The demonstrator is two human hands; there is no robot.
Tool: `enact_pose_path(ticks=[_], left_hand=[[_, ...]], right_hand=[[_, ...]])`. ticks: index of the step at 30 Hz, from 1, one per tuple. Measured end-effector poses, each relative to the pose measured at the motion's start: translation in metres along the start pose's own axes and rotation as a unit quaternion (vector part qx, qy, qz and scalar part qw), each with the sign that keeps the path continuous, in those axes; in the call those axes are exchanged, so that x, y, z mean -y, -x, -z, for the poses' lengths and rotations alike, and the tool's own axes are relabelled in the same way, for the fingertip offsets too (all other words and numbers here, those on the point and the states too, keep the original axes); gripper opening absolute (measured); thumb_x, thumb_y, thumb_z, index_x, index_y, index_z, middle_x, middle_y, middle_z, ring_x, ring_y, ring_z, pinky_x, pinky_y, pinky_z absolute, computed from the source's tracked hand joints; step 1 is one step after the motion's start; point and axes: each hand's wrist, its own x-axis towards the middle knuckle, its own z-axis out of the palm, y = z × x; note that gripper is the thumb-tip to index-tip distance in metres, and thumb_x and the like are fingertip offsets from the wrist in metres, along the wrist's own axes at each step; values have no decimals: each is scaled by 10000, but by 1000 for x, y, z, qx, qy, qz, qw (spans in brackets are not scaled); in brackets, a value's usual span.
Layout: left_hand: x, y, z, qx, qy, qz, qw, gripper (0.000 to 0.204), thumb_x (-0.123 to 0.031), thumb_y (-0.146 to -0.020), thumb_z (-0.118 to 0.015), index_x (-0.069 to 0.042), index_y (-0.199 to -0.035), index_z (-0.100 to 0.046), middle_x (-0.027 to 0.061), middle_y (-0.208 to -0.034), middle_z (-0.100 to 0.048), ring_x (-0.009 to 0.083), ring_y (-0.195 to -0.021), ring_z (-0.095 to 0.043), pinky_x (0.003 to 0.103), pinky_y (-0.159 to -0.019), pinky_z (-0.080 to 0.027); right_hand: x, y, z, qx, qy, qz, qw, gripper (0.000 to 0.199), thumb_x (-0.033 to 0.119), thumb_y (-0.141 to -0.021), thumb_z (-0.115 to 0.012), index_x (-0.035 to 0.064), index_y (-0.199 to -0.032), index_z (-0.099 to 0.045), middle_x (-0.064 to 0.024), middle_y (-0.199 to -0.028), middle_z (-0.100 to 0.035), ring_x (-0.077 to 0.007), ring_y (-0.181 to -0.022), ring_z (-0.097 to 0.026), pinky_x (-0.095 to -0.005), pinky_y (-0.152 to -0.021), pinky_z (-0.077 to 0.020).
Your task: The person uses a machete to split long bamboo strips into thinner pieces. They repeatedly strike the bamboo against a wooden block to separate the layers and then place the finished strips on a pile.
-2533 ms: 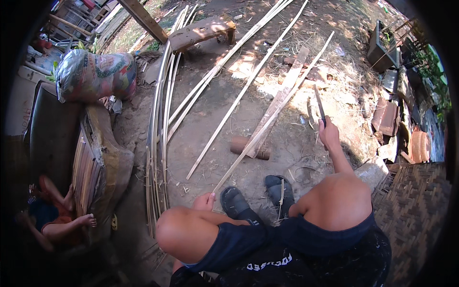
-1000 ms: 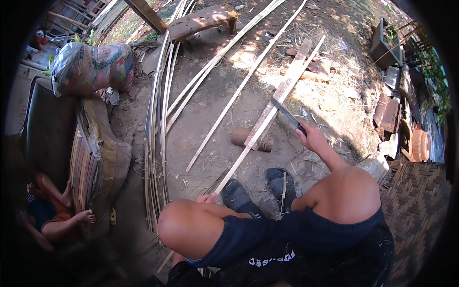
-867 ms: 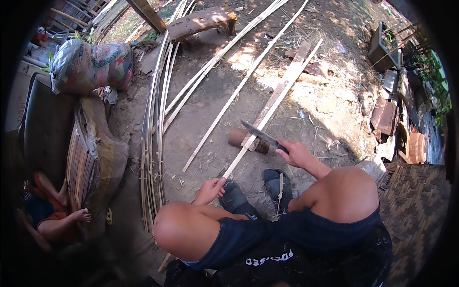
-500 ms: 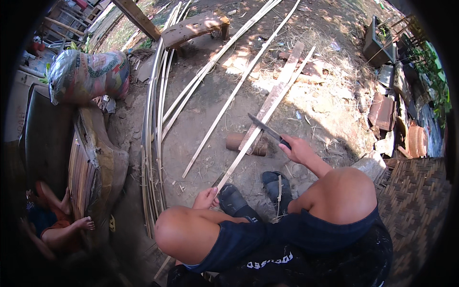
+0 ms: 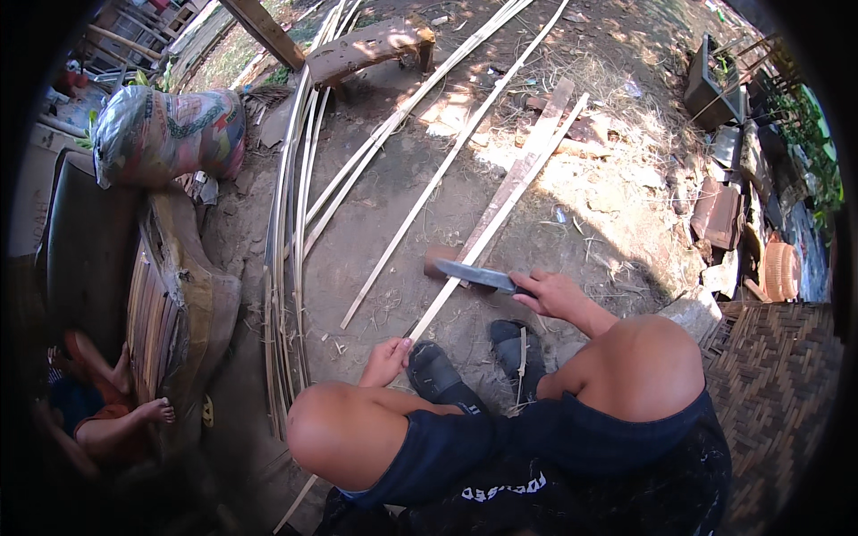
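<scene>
My right hand is closed round the dark handle of a knife. Its broad grey blade points left and lies across a pale bamboo strip. Near my left shoe, my left hand grips the strip's near end. The strip slants away to the upper right, along a worn wooden board. Under the board's near end is a short round log, partly hidden by the blade. I cannot tell whether the blade is cutting into the strip.
Long bamboo strips lie to the left, and a single strip lies closer. A low wooden bench stands beyond. A stuffed sack is at the left, above another person's bare legs. A woven mat is at right.
The knife has moved down along the strip toward me, and its blade has turned from slanting to nearly level. My left hand still holds the near end.
</scene>
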Motion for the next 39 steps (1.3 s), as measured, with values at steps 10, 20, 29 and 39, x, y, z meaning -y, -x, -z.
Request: enact_pose_path(ticks=[10,20,29,39], left_hand=[[-21,-2,-1,-81,-170,-63,980,398,-346,-1008,-568,-7,-815,-651,26,-591,-563,97,-546,-496,313,-519,-401],[41,44,34,-99,-258,-13,961,347,-385,-963,-606,-44,-1000,-652,132,-673,-627,281,-607,-613,413,-575,-454],[-44,-16,-19,-106,-411,-162,891,293,-303,-1005,-509,-39,-1088,-605,243,-810,-655,459,-768,-640,537,-689,-489],[-65,-50,0,125,-33,25,991,467,-372,-1069,-403,-1,-908,-637,24,-620,-549,82,-457,-487,247,-421,-380]], right_hand=[[-4,-7,-6,-14,25,31,999,431,379,-953,-608,103,-1283,-581,-221,-961,-686,-460,-808,-658,-510,-707,-541],[-53,-19,-5,-167,-6,-109,980,410,370,-961,-591,85,-1256,-591,-273,-904,-667,-452,-810,-658,-524,-699,-524],[-24,0,-1,-108,86,-68,988,379,367,-991,-540,115,-1274,-544,-221,-846,-645,-443,-758,-655,-529,-676,-523],[34,-4,-13,-17,-3,-16,1000,449,386,-981,-558,94,-1321,-538,-258,-915,-660,-453,-817,-659,-524,-709,-539]])
